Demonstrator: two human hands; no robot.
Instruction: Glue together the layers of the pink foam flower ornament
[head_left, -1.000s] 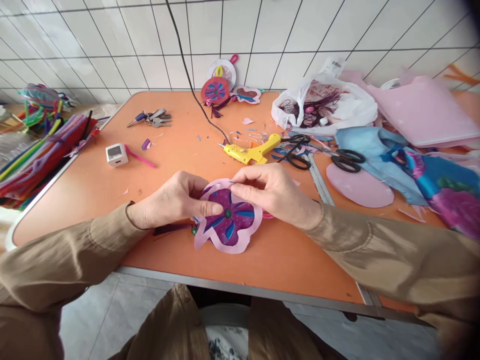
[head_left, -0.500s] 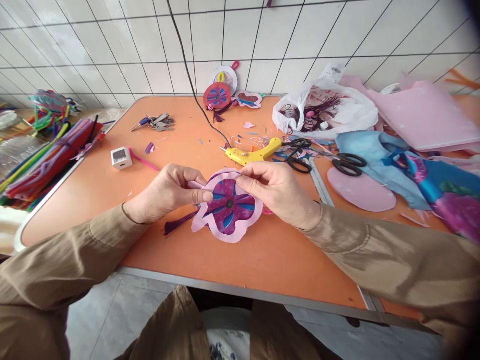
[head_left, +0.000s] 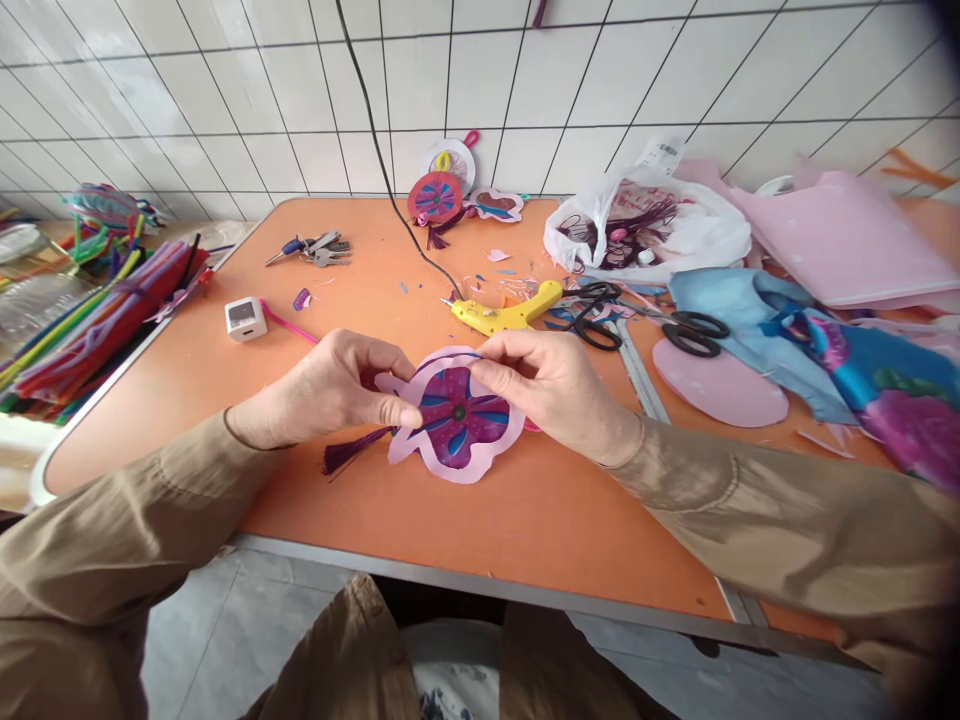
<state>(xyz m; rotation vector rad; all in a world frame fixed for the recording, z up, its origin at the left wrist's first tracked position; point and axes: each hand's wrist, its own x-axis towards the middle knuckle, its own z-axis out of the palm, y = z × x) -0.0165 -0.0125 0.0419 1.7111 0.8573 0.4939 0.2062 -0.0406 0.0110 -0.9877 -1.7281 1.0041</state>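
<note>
Both hands hold a flower-shaped craft piece just above the orange table. It has a pale pink rim, a purple and blue middle and a dark bead at its centre. My left hand pinches its left edge between thumb and fingers. My right hand pinches the upper right edge, where a thin dark strand arcs over the top. A purple tassel trails from the piece to the lower left, below my left hand.
A yellow glue gun with a black cord lies behind the hands. Two pairs of black scissors rest to the right, near pink foam sheets, blue fabric and a white plastic bag. Keys, a white cube and pipe cleaners lie left.
The craft piece has been lifted slightly and tilted, and the tassel now shows stretched out to the lower left. Both hands keep their pinch on it.
</note>
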